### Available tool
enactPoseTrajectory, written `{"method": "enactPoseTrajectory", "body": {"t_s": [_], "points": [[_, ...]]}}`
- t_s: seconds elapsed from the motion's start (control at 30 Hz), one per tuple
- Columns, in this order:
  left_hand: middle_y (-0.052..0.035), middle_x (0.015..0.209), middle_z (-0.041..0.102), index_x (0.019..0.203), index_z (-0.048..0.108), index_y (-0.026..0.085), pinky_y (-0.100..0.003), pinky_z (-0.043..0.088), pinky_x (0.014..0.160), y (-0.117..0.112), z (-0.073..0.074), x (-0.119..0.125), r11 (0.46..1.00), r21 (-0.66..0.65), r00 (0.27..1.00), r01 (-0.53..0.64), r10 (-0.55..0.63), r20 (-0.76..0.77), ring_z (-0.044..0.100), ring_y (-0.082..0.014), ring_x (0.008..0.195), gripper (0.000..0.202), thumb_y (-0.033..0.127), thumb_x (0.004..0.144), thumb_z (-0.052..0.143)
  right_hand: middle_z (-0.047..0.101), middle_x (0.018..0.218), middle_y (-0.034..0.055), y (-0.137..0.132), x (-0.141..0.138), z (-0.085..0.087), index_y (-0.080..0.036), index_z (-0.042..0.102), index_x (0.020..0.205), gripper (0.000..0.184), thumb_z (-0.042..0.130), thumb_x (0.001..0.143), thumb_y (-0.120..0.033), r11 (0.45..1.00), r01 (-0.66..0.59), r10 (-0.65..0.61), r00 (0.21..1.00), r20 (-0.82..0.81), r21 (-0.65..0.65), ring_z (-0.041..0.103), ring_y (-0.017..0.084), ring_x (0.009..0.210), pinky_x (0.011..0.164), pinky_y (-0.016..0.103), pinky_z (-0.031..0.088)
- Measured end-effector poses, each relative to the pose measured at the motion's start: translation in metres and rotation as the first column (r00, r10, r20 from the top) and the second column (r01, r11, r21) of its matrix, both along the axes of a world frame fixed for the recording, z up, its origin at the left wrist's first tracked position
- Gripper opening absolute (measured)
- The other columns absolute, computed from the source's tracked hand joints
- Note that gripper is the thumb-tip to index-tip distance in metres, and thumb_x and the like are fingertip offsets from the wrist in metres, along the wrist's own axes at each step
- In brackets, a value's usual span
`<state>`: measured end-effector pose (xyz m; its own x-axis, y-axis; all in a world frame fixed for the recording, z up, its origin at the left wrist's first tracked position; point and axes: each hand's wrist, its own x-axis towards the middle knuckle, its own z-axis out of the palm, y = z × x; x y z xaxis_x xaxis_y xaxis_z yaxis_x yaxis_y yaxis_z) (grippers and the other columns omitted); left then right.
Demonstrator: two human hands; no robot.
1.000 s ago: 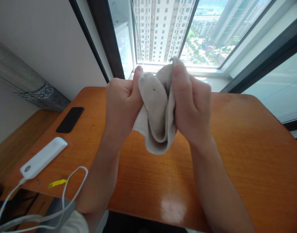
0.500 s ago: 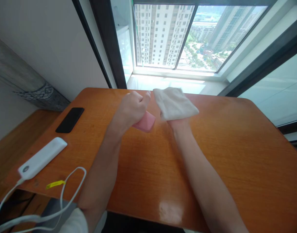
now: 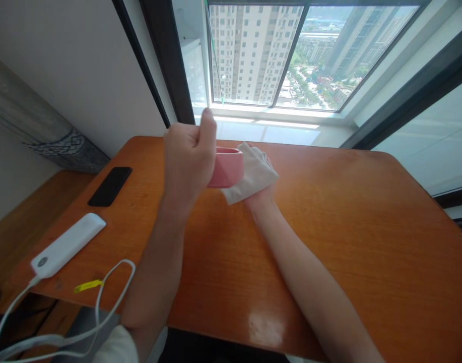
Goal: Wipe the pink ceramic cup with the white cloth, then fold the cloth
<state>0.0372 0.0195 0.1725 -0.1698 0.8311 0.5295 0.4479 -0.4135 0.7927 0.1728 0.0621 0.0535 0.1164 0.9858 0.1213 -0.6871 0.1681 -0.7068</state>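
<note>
The pink faceted pot (image 3: pixel 227 170) is held off the surface (image 3: pixel 347 227), its left wall wrapped by the curled fingers of the left hand (image 3: pixel 187 161), thumb standing up above the rim. That grip is clamped firmly on the pot. Against the wall farthest from those fingers lies a white cloth (image 3: pixel 253 175), draped over the right hand (image 3: pixel 259 200). The cloth hides the right fingers, so whether they are spread or bunched beneath it cannot be told. The wiping looks likely to go best if the left fingers hold the pot steady by the rim and wall while the cloth-covered fingers press into each facet and edge. Turning the pot a little in the left grip would bring the wall under the left palm round to the cloth. The loose corner hanging below the right fingers is better tucked in. Well to the left of the left fingers, on the surface, lie a black phone (image 3: pixel 110 185) and a white power bank (image 3: pixel 66 245) with its cable (image 3: pixel 110 282).
</note>
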Motion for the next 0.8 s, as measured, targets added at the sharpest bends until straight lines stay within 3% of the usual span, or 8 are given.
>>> {"method": "enactPoseTrajectory", "body": {"t_s": [0.1, 0.2, 0.33, 0.5, 0.6, 0.67, 0.73, 0.8], "points": [[0.0009, 0.049, 0.029, 0.047, 0.033, 0.026, -0.039, 0.021, 0.061, -0.002, -0.015, 0.028, 0.997, 0.032, 0.989, 0.066, -0.061, -0.133, 0.036, -0.0175, 0.055, 0.07, 0.047, 0.107, 0.063, 0.07, 0.09, 0.0019, -0.01, -0.018, 0.014, -0.032, 0.056, 0.087, 0.043, 0.035, 0.108, -0.063, 0.998, -0.05, 0.05, 0.999, -0.005, -0.033, 0.072, 0.023, 0.088, 0.085, 0.045, 0.067], [0.0005, 0.049, 0.029, 0.047, 0.034, 0.026, -0.037, 0.022, 0.06, -0.001, -0.027, 0.047, 0.994, 0.029, 0.987, 0.104, -0.1, -0.13, 0.041, -0.0182, 0.058, 0.067, 0.046, 0.105, 0.062, 0.071, 0.091, 0.0029, -0.017, -0.02, 0.025, -0.031, 0.059, 0.087, 0.039, 0.04, 0.107, -0.057, 0.996, -0.078, 0.076, 0.996, -0.052, -0.038, 0.071, 0.021, 0.083, 0.077, 0.041, 0.067], [0.0032, 0.049, 0.024, 0.049, 0.027, 0.025, -0.034, 0.023, 0.053, 0.014, -0.032, 0.044, 0.983, 0.03, 0.96, 0.182, -0.185, 0.209, 0.034, -0.0134, 0.05, 0.076, 0.058, 0.107, 0.062, 0.068, 0.078, -0.0013, -0.022, -0.009, 0.037, -0.029, 0.056, 0.079, 0.028, 0.056, 0.103, -0.042, 0.998, -0.051, 0.043, 0.978, -0.203, -0.034, 0.069, 0.019, 0.074, 0.07, 0.036, 0.065], [0.0057, 0.052, 0.016, 0.055, 0.02, 0.024, -0.03, 0.017, 0.044, 0.034, -0.03, 0.025, 0.916, -0.029, 0.759, 0.401, -0.314, 0.57, 0.02, -0.0077, 0.044, 0.074, 0.05, 0.11, 0.062, 0.067, 0.074, -0.0024, -0.029, -0.011, 0.043, -0.028, 0.063, 0.082, 0.021, 0.06, 0.1, -0.04, 0.963, -0.261, 0.223, 0.916, -0.333, -0.074, 0.068, 0.019, 0.07, 0.063, 0.034, 0.062], [0.0054, 0.055, 0.013, 0.059, 0.014, 0.024, -0.032, 0.014, 0.041, 0.031, -0.03, 0.03, 0.936, 0.078, 0.666, 0.343, -0.301, 0.683, 0.013, -0.0078, 0.046, 0.073, 0.043, 0.113, 0.06, 0.061, 0.066, -0.0027, -0.034, -0.02, 0.047, -0.028, 0.061, 0.076, 0.035, 0.058, 0.102, -0.051, 0.955, -0.273, 0.208, 0.896, -0.393, -0.117, 0.063, 0.017, 0.063, 0.057, 0.031, 0.059], [0.0049, 0.055, 0.014, 0.06, 0.013, 0.024, -0.033, 0.018, 0.042, 0.024, -0.031, 0.04, 0.943, 0.205, 0.651, 0.262, -0.33, 0.684, 0.015, -0.0088, 0.047, 0.074, 0.047, 0.115, 0.057, 0.065, 0.07, -0.0016, -0.037, -0.027, 0.053, -0.028, 0.062, 0.076, 0.037, 0.055, 0.105, -0.049, 0.962, -0.257, 0.2, 0.894, -0.401, -0.095, 0.065, 0.017, 0.065, 0.061, 0.03, 0.061], [0.0045, 0.053, 0.015, 0.058, 0.016, 0.023, -0.033, 0.023, 0.046, 0.017, -0.034, 0.051, 0.929, 0.332, 0.682, 0.166, -0.351, 0.642, 0.02, -0.0097, 0.047, 0.075, 0.052, 0.117, 0.052, 0.07, 0.075, -0.0008, -0.038, -0.032, 0.061, -0.029, 0.065, 0.078, 0.036, 0.053, 0.107, -0.045, 0.967, -0.244, 0.197, 0.904, -0.379, -0.078, 0.068, 0.018, 0.071, 0.068, 0.03, 0.065], [0.0047, 0.051, 0.019, 0.056, 0.02, 0.021, -0.035, 0.024, 0.05, 0.015, -0.04, 0.057, 0.874, 0.482, 0.777, 0.067, -0.348, 0.525, 0.023, -0.0095, 0.046, 0.077, 0.052, 0.119, 0.05, 0.07, 0.074, -0.0012, -0.039, -0.033, 0.07, -0.03, 0.064, 0.078, 0.034, 0.055, 0.107, -0.043, 0.96, -0.262, 0.213, 0.913, -0.347, -0.099, 0.068, 0.018, 0.07, 0.069, 0.031, 0.066]]}}
